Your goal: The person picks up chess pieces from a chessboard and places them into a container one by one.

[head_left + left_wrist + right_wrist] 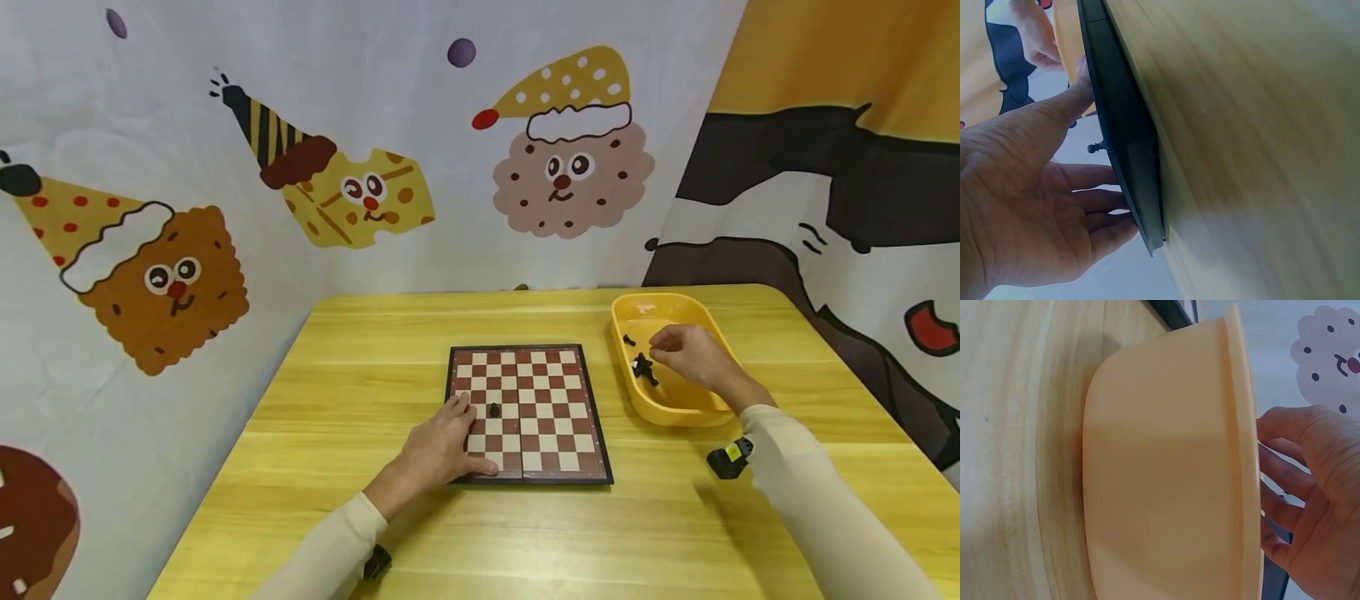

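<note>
My left hand (438, 442) rests on the left side of a brown-and-white chessboard (555, 417), its fingers and thumb spread over the edge. In the left wrist view a black chess pawn (1095, 147) stands upright on the board between that thumb and the fingers. Over a yellow plastic tray (693, 418) my right hand (693, 357) hangs with bent fingers. Below and left of it, a small cluster of black chess pieces (645, 369) lies on the tray's floor. The tray's rim hides the right fingertips in the right wrist view, so anything between them cannot be made out.
Board and tray stand side by side on a light wooden table (360, 375), the tray to the right. A single black piece (628, 340) lies apart near the tray's left wall. Behind the table hangs a printed cloth (450, 258) with cartoon food figures.
</note>
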### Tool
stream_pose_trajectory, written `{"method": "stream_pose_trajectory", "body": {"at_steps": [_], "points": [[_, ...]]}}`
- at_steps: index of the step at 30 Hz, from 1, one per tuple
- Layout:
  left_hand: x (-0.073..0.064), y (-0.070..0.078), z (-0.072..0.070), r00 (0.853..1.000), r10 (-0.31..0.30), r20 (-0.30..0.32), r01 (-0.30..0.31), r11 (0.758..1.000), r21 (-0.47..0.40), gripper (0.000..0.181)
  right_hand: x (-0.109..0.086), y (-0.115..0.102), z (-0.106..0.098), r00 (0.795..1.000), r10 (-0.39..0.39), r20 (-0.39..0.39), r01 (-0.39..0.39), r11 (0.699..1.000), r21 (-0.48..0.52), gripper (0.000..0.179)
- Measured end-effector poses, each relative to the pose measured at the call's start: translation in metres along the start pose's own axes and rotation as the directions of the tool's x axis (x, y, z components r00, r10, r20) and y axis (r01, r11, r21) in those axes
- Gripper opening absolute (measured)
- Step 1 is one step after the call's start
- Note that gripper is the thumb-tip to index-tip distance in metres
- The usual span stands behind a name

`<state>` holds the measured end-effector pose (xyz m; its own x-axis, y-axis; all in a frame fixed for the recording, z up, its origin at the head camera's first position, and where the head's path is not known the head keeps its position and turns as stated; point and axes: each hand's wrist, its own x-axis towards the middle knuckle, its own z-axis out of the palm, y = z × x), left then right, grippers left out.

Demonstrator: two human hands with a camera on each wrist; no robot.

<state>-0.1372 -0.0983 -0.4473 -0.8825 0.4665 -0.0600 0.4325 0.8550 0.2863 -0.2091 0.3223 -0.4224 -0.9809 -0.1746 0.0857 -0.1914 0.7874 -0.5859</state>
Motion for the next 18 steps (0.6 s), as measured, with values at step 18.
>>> {"method": "stream_pose_trajectory", "body": {"at_steps": [18], "points": [[0.001, -0.001, -0.001, 1.000, 0.011, 0.001, -0.011, 1.000, 0.021, 0.100, -0.012, -0.044, -0.001, 0.995, -0.103, -0.007, 0.103, 0.994, 0.020, 0.026]]}}
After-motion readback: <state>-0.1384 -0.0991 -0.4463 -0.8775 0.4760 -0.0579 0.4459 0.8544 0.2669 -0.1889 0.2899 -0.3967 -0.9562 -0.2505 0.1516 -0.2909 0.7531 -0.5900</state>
